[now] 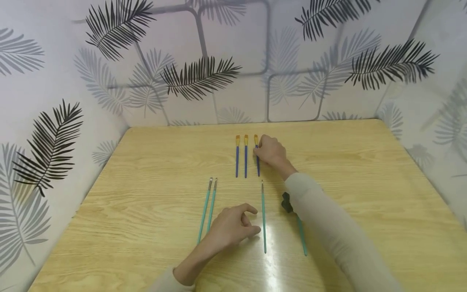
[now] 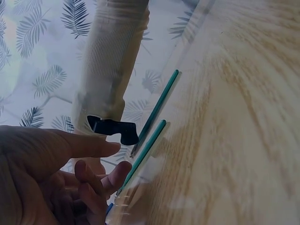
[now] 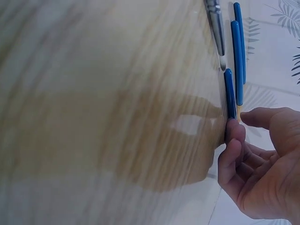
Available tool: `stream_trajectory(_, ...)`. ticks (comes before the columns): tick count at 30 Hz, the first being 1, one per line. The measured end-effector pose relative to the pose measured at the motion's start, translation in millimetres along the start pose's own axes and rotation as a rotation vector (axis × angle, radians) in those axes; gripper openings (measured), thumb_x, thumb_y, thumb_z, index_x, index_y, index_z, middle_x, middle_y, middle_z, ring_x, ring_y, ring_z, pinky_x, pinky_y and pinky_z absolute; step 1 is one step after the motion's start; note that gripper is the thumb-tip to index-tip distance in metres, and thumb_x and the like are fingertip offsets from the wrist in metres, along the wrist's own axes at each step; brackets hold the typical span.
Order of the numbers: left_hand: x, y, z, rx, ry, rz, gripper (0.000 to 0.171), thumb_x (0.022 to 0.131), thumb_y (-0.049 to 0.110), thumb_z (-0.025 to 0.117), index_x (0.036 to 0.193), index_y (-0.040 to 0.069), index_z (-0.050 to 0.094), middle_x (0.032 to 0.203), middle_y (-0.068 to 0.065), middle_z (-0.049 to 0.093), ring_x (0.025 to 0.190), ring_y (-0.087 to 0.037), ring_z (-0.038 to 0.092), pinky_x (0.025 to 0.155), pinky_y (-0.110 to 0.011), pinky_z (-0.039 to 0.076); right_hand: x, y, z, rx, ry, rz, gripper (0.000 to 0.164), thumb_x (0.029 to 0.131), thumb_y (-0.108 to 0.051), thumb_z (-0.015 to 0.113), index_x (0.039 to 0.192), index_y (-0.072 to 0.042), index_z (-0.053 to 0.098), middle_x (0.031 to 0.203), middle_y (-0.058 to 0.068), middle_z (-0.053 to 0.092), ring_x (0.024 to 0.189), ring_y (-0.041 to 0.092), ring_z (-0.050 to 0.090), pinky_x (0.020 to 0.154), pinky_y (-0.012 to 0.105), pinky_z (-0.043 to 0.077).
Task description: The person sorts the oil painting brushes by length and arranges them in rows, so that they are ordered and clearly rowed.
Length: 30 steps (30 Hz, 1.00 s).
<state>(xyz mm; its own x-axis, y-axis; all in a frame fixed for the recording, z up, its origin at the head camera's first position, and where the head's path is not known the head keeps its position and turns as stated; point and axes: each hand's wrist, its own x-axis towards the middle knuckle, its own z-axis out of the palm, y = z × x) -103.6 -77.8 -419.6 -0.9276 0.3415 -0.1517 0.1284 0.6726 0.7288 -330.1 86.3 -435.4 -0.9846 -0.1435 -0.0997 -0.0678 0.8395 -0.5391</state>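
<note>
My right hand (image 1: 270, 151) is at the far side of the table, its thumb and fingertips pinching a blue-handled paintbrush (image 3: 229, 91) near the ferrule. Its orange bristles (image 1: 256, 137) point away from me. Side by side to its left lie two more blue-handled paintbrushes (image 1: 237, 162). My left hand (image 1: 230, 227) hovers low over the table, thumb and index finger apart with nothing between them. A teal paintbrush (image 1: 264, 219) lies just right of those fingertips. Two teal paintbrushes (image 1: 205, 207) lie to the left, partly behind that hand.
Another teal paintbrush (image 1: 302, 237) lies partly beneath my right forearm. A black device (image 1: 287, 202) is fixed at the right sleeve. The light wooden table (image 1: 146, 174) meets walls (image 1: 240, 97) with a leaf pattern at the back and sides.
</note>
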Motion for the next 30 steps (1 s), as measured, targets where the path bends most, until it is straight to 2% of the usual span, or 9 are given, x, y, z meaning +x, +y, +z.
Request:
stream_trajectory(2,0.0,0.0,0.4,0.003,0.000,0.000,0.044,0.085,0.029,0.077,0.124,0.012,0.067,0.073,0.013,0.068,0.056,-0.007,0.059,0.107,-0.053,0.041,-2.1,0.5,-2.7,-0.005,0.006,-0.001,0.045,0.098,-0.026,0.053,0.055,-0.015,0.045,0.044,-0.004,0.047,0.038,0.010,0.041,0.037,0.022,0.032)
stream_trajectory(6,2.4,0.3,0.8,-0.001,-0.005,0.001,0.044,0.085,0.028,0.076,0.124,0.010,0.066,0.075,0.010,0.070,0.055,-0.006,0.059,0.080,-0.038,0.054,-7.3,-0.2,-9.1,0.007,0.015,-0.001,0.045,0.096,-0.026,0.052,0.053,-0.015,0.045,0.043,-0.004,0.046,0.037,0.010,0.039,0.037,0.022,0.030)
stream_trajectory(9,6.3,1.1,1.3,-0.007,-0.003,0.000,0.044,0.085,0.026,0.075,0.124,0.008,0.066,0.076,0.008,0.071,0.051,-0.008,0.059,0.056,-0.028,0.049,-10.6,-0.6,-13.0,0.018,0.021,0.007,0.046,0.096,-0.027,0.052,0.052,-0.015,0.044,0.043,-0.003,0.046,0.037,0.010,0.037,0.037,0.022,0.029)
stream_trajectory(14,13.2,1.0,4.0,0.007,0.014,0.009,0.043,0.086,0.026,0.074,0.124,0.007,0.066,0.075,0.009,0.071,0.049,-0.008,0.058,0.087,-0.044,0.051,-14.3,0.9,-15.4,0.030,0.017,0.019,0.048,0.098,-0.030,0.052,0.053,-0.015,0.045,0.043,-0.003,0.048,0.037,0.010,0.037,0.037,0.023,0.027)
stream_trajectory(17,17.2,1.1,5.6,0.011,0.019,0.002,0.042,0.087,0.026,0.073,0.123,0.007,0.065,0.074,0.010,0.071,0.047,-0.008,0.058,0.090,-0.047,0.049,-16.4,2.6,-16.1,0.051,0.007,0.029,0.047,0.099,-0.032,0.053,0.056,-0.013,0.049,0.044,-0.003,0.048,0.038,0.010,0.037,0.038,0.023,0.027)
stream_trajectory(21,21.8,2.4,7.2,-0.004,0.018,-0.019,0.041,0.088,0.025,0.073,0.122,0.005,0.065,0.076,0.007,0.072,0.048,-0.008,0.058,0.060,-0.030,0.050,-20.1,4.9,-18.7,0.094,-0.003,0.043,0.033,0.098,-0.035,0.056,0.081,-0.008,0.063,0.054,0.000,0.059,0.043,0.011,0.046,0.041,0.023,0.032)
stream_trajectory(23,23.4,3.6,7.8,-0.014,0.020,-0.026,0.040,0.088,0.025,0.073,0.122,0.005,0.065,0.076,0.006,0.071,0.048,-0.009,0.058,0.053,-0.026,0.047,-21.6,5.9,-20.5,0.114,-0.009,0.045,0.030,0.098,-0.035,0.057,0.099,-0.006,0.064,0.065,0.003,0.067,0.047,0.011,0.052,0.044,0.023,0.035)
stream_trajectory(25,24.5,4.9,8.0,-0.015,0.026,-0.032,0.041,0.088,0.026,0.073,0.122,0.005,0.065,0.076,0.005,0.071,0.049,-0.008,0.058,0.052,-0.025,0.045,-23.0,6.4,-22.4,0.128,-0.016,0.038,0.034,0.098,-0.035,0.058,0.113,-0.005,0.062,0.076,0.006,0.072,0.051,0.013,0.057,0.045,0.023,0.039)
stream_trajectory(30,26.6,7.7,8.3,-0.020,0.030,-0.049,0.043,0.087,0.028,0.074,0.123,0.005,0.064,0.078,0.006,0.070,0.049,-0.009,0.058,0.052,-0.025,0.045,-30.3,8.2,-26.0,0.160,-0.033,0.031,0.047,0.097,-0.038,0.059,0.127,-0.002,0.056,0.090,0.010,0.076,0.052,0.014,0.061,0.047,0.022,0.042)
